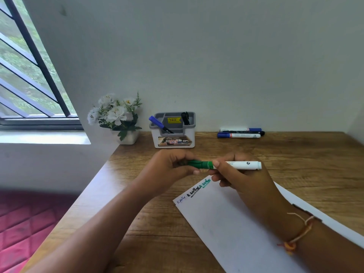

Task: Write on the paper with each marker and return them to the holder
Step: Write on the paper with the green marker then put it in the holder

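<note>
A green marker (236,165) with a white barrel is held level above the wooden table, between both hands. My left hand (169,170) grips its green cap (201,164); my right hand (244,180) holds the barrel. Whether the cap is fully seated I cannot tell. Below lies the white paper (226,219), with blue, black and green words along its top edge. The grey-and-white holder (173,142) stands at the back by the wall, with a blue marker (157,123) leaning in its left slot and a black marker (185,117) in the right one.
Three more markers (240,133) lie side by side at the back right of the table (295,160). A white flower pot (118,119) stands left of the holder. The table's left edge drops to a red floor; a window is at far left.
</note>
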Demonstrator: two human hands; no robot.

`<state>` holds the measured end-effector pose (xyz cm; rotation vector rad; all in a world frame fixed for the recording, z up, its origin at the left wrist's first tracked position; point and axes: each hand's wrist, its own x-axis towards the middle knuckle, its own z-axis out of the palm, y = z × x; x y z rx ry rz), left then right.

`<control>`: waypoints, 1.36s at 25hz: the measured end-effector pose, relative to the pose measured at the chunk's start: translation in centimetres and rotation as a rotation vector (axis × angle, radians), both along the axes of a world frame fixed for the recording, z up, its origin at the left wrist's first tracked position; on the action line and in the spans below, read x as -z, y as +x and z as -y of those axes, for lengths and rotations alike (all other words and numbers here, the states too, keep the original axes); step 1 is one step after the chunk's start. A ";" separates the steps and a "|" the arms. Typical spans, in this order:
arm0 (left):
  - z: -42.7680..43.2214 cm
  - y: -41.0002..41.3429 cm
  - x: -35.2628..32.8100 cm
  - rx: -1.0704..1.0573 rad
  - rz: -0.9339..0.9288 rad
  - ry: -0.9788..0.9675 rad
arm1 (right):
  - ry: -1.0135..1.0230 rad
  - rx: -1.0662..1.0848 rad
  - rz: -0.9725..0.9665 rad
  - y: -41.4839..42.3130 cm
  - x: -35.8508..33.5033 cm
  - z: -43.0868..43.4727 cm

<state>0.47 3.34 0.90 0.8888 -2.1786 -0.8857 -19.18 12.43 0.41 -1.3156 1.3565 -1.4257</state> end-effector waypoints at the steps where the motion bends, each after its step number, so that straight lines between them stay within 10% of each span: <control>1: 0.0 0.0 0.0 0.005 -0.005 0.009 | 0.005 -0.002 0.021 0.0 -0.1 0.0; 10: -0.6 -0.2 -0.6 0.021 -0.085 0.130 | -0.002 -0.095 0.048 -0.7 -0.4 0.5; 15: -0.9 -0.3 -2.1 -0.134 -0.393 0.123 | 0.002 -0.074 0.205 -0.4 -0.5 0.7; 18: -0.2 -0.5 -4.1 -0.338 -0.620 0.004 | 0.033 0.006 -0.032 -0.6 0.3 0.7; 24: 4.2 -1.8 -6.5 -0.543 -0.389 -0.292 | 0.099 0.032 -0.564 -0.8 0.8 0.2; 34: 9.1 -5.4 -5.7 -0.661 -0.025 -0.344 | 0.092 -0.007 -0.759 -0.8 1.3 0.3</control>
